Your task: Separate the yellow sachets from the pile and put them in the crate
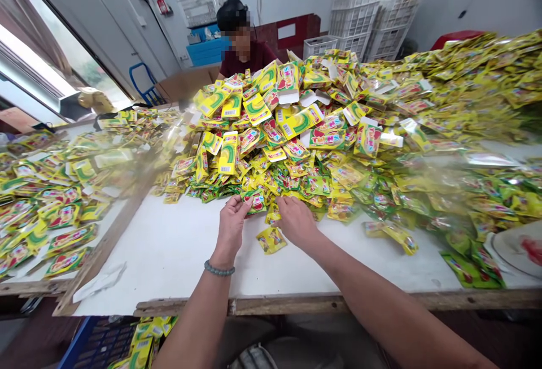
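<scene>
My left hand (231,223), with a beaded bracelet at its wrist, pinches a small green-and-red sachet (256,203) between thumb and fingers. Beside it on the right, my right hand (296,219) has its fingers curled down on a yellow sachet (273,214) at the front of the heap. Its fingertips are partly hidden. Just below, another yellow sachet (271,239) lies flat on the white table (178,256). Right behind both hands rises a big pile of green and yellow sachets, topped with small yellow cartons (228,153).
A wooden strip (122,228) divides off more cartons (63,216) at left. Across the pile sits a person (245,47). Loose sachets (393,234) and a white container (519,247) are at right. A blue crate (99,343) holding cartons stands below the table's edge.
</scene>
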